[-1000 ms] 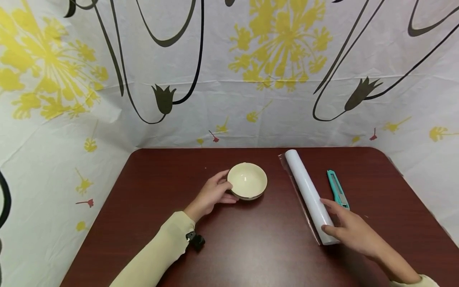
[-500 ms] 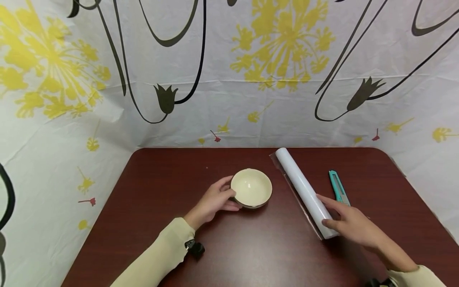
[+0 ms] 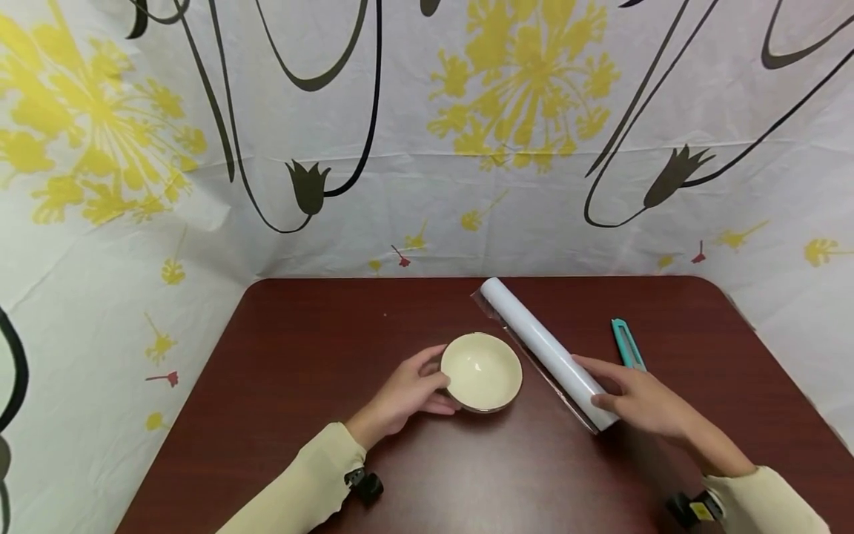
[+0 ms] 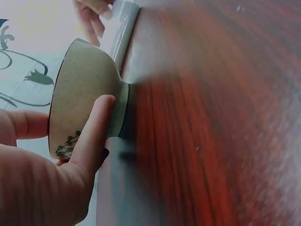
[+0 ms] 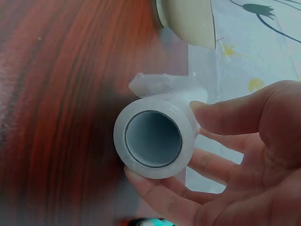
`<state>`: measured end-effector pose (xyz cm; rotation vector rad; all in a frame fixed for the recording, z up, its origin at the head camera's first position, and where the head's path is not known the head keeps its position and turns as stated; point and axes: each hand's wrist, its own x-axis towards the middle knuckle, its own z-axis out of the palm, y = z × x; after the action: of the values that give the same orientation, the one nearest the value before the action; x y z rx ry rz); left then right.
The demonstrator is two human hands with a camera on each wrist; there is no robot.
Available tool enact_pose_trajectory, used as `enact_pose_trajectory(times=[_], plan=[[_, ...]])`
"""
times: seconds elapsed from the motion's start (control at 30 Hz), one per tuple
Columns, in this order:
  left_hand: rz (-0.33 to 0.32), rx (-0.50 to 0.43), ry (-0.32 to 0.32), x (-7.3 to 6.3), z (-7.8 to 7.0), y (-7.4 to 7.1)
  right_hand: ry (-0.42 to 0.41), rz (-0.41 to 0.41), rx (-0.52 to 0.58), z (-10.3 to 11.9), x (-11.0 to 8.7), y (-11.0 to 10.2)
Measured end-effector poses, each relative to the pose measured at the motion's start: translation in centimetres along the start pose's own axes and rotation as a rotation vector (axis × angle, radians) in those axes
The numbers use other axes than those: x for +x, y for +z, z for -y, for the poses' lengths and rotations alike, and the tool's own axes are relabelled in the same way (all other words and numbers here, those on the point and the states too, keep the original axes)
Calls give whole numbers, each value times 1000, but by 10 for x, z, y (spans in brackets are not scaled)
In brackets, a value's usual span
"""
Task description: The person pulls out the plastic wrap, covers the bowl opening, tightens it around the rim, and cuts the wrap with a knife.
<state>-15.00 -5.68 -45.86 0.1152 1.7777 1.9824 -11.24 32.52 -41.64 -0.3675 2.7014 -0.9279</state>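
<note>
A cream bowl [image 3: 482, 372] with a dark rim stands mid-table in the head view, its mouth facing up. My left hand [image 3: 408, 391] grips it from the left, thumb at the rim and fingers along the outside. The left wrist view shows the bowl's speckled side [image 4: 82, 87], a green leaf print and its foot close to the tabletop. To the right, my right hand [image 3: 643, 400] holds the near end of a roll of clear plastic wrap [image 3: 542, 343], lying slanted. In the right wrist view, thumb and fingers curl around the roll's hollow end [image 5: 155, 104].
A teal utility knife [image 3: 626, 343] lies right of the roll, its lower part hidden behind my right hand. A loose flap of film [image 3: 483, 302] runs along the roll's left side. The dark red table [image 3: 320, 334] meets a flower-printed cloth [image 3: 400, 200] at the back.
The bowl has come nearer and slightly right with my left hand. My right hand has shifted the roll leftward, its far end most, so it slants more and lies closer to the bowl.
</note>
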Motion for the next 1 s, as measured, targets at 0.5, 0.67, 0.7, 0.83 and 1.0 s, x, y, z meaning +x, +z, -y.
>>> enact_pose_trajectory(times=[0.5, 0.67, 0.7, 0.83, 1.0], plan=[[27, 1, 15, -6, 5, 15, -124, 27, 0, 3, 38, -6], [31, -2, 18, -7, 6, 18, -156, 16, -38, 4, 52, -8], [31, -2, 19, -7, 6, 19, -155, 18, -41, 5, 55, -9], [34, 0, 18, -9, 6, 21, -137, 34, -33, 4, 68, -13], [45, 0, 19, -11, 8, 24, -136, 57, -38, 3, 82, -19]])
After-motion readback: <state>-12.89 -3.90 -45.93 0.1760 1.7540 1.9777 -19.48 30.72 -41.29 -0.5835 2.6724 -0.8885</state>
